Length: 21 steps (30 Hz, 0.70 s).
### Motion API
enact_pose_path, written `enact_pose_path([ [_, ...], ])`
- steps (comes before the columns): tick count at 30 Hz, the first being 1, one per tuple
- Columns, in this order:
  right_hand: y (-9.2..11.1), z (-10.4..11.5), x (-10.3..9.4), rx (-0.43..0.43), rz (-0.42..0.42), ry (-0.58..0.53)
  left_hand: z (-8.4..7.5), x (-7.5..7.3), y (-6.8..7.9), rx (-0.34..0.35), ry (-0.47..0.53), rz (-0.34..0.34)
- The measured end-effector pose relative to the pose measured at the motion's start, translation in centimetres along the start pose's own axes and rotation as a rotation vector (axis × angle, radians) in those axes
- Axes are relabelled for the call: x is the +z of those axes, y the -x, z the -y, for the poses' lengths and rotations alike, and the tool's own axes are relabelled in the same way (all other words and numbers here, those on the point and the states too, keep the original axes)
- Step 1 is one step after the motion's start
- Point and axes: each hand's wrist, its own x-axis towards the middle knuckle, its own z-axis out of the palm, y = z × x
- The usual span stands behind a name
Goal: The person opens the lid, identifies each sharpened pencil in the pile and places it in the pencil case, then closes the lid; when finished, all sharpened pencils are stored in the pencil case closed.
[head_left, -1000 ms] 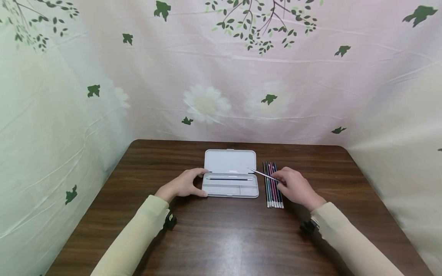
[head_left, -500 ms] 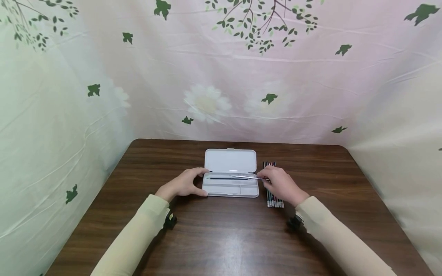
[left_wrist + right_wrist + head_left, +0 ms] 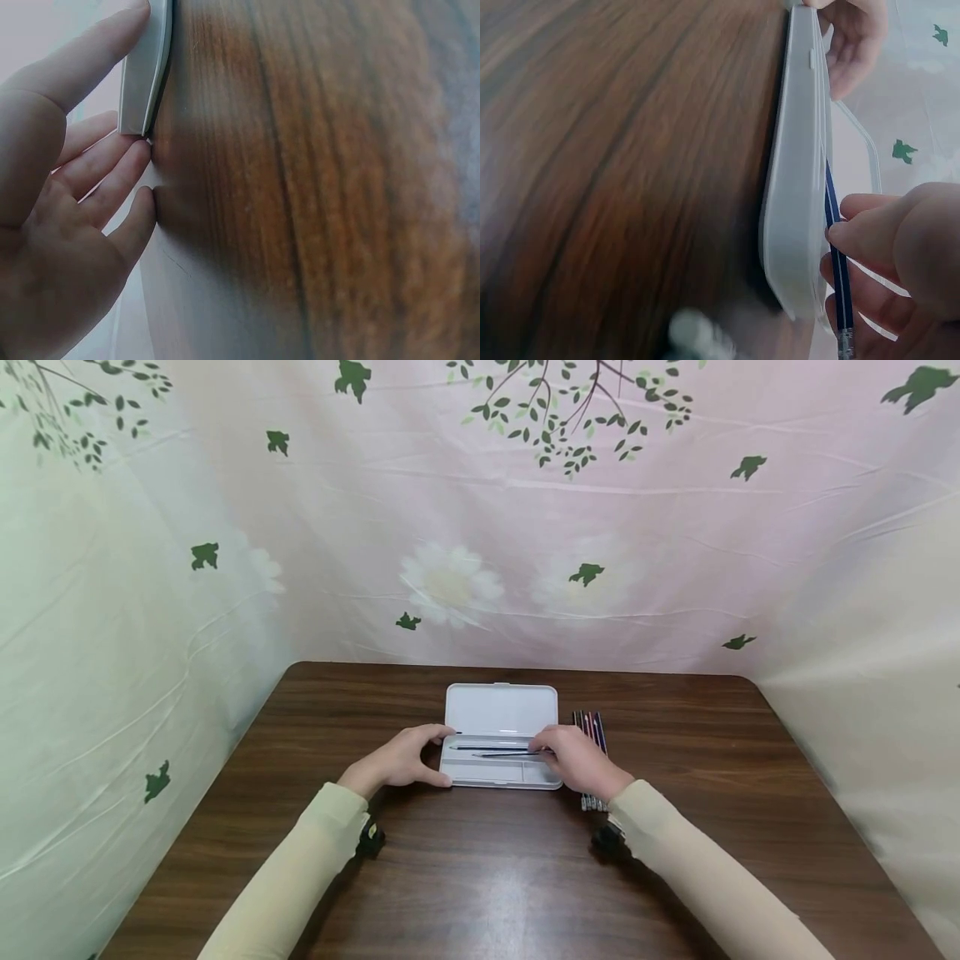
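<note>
A white pencil case lies open on the table, its lid folded back. One dark pencil rests in its long rear compartment. At the left end my left hand holds the case, thumb at the front corner and fingers towards the hinge. My right hand, over the right end, pinches a dark blue pencil near its metal eraser end. In the head view that pencil points left, above or in the rear compartment; whether it touches the bottom cannot be told.
Several pencils lie side by side right of the case, partly hidden under my right hand and forearm. Dark wood table surrounds the case. A printed fabric curtain hangs behind the table.
My right hand has moved left from above the loose pencils to the case, carrying the pencil, which has swung level with the rear compartment. My left hand stays in place.
</note>
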Motion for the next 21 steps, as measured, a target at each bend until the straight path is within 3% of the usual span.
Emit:
enact_pose_path([
  [11, -1.7, 0.9, 1.9, -0.065, 0.0, -0.013, 0.0, 0.0, 0.0, 0.003, 0.013, -0.003],
  [21, -1.7, 0.6, 1.7, -0.081, -0.009, -0.057, 0.0, -0.1, 0.1, 0.005, 0.015, 0.0],
])
